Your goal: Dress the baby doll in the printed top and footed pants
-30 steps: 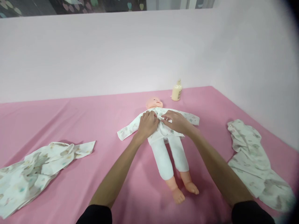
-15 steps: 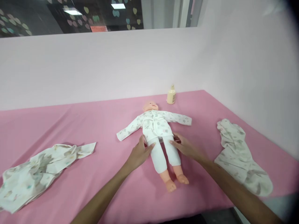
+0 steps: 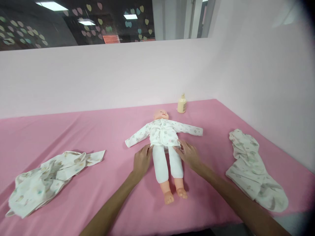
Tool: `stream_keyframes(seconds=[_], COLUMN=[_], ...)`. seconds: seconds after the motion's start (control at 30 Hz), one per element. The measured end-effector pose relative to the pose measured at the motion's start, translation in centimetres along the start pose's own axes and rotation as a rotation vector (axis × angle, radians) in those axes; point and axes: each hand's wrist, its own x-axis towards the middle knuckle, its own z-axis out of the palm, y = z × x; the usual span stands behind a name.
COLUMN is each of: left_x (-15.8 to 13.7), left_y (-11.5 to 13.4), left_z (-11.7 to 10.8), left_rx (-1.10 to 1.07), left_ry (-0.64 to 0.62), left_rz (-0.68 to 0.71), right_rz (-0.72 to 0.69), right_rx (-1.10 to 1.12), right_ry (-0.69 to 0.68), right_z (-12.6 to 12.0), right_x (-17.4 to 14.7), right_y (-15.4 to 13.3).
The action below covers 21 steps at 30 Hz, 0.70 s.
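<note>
A baby doll (image 3: 161,114) lies on its back in the middle of the pink-covered table, its feet towards me. It has on a white patterned long-sleeved baby shirt (image 3: 162,132) with both sleeves spread outward, and white cloth covers its legs down to the shins. My left hand (image 3: 142,160) is closed at the shirt's lower corner on the left, its fingertips pinching the hem by the doll's hip. On the opposite hip my right hand (image 3: 189,154) pinches the hem between thumb and fingers. Part of the fingers is hidden under the cloth.
A crumpled patterned baby garment (image 3: 49,180) lies on the pink cloth (image 3: 98,127) at the left, and another patterned garment (image 3: 254,170) at the right. A cream pump bottle (image 3: 181,104) stands beyond the doll's head, near the white wall (image 3: 110,75).
The doll's legs have swung left and now lie straighter towards me. Both hands have moved from the upper legs to the shirt's hem. The camera view has tilted up slightly.
</note>
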Motion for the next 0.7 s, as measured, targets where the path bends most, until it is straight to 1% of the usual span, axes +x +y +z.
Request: stream_keyframes(seconds=[0.07,0.13,0.2,0.27,0.33,0.43,0.5,0.53,0.6,0.67,0.7], left_x=[0.1,0.2,0.1,-0.2,-0.6,-1.1,-1.3,-1.4,-1.6,-1.7,-1.8], left_y=[-0.8,-1.2,-1.5,-1.7,-2.1,-2.8,-3.3,-3.4,-3.5,-3.2,-3.0], left_z=[0.2,0.2,0.0,-0.2,-0.3,-0.6,-0.8,-0.9,-1.0,-1.0,-1.0], left_rx=[0.200,0.354,0.449,0.508,0.547,0.589,0.611,0.618,0.616,0.596,0.582], left_ry=[0.028,0.048,0.061,0.076,0.109,0.145,0.146,0.143,0.148,0.165,0.176], left_rz=[0.138,0.254,0.351,0.437,0.494,0.538,0.593,0.631,0.703,0.728,0.717], right_rz=[-0.169,-0.314,-0.443,-0.533,-0.553,-0.504,-0.495,-0.510,-0.559,-0.603,-0.609], right_rx=[-0.252,-0.408,-0.476,-0.475,-0.386,-0.169,-0.110,-0.121,-0.190,-0.255,-0.269], right_ry=[0.061,0.085,0.068,0.061,0.102,0.221,0.249,0.236,0.168,0.104,0.088], right_z=[0.0,0.1,0.1,0.3,0.5,0.6,0.5,0.5,0.5,0.6,0.6], right_x=[0.5,1.1,1.8,2.2,2.3,1.7,1.1,0.7,0.1,-0.2,-0.4], right_y=[0.1,0.1,0.3,0.7,1.2,2.2,2.9,3.3,3.9,4.4,4.4])
